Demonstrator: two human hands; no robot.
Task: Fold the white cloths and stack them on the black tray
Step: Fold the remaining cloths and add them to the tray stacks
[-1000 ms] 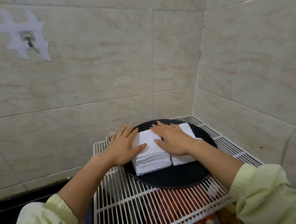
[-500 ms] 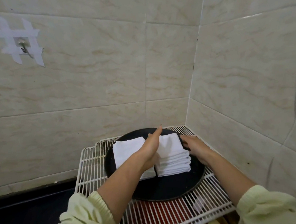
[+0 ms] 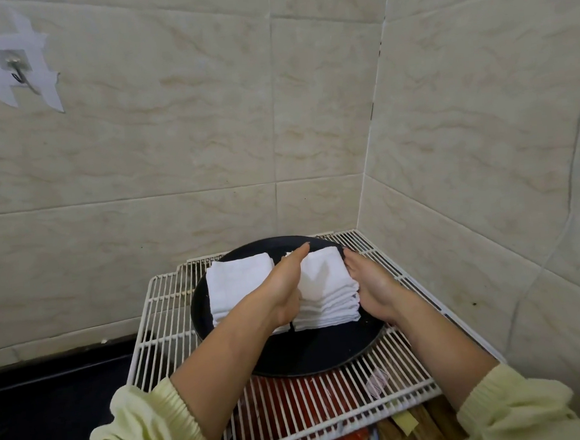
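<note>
Two neat white cloth stacks (image 3: pixel 241 285) on blk tray (image 3: pixel 325 353).

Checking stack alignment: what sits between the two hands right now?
The right stack of folded white cloths, on the black tray, sits between the left hand and right hand, both against its sides; head view.

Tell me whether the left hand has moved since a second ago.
Yes. From the left rim of the black tray, the left hand went rightward over the left stack to the right stack.
</note>
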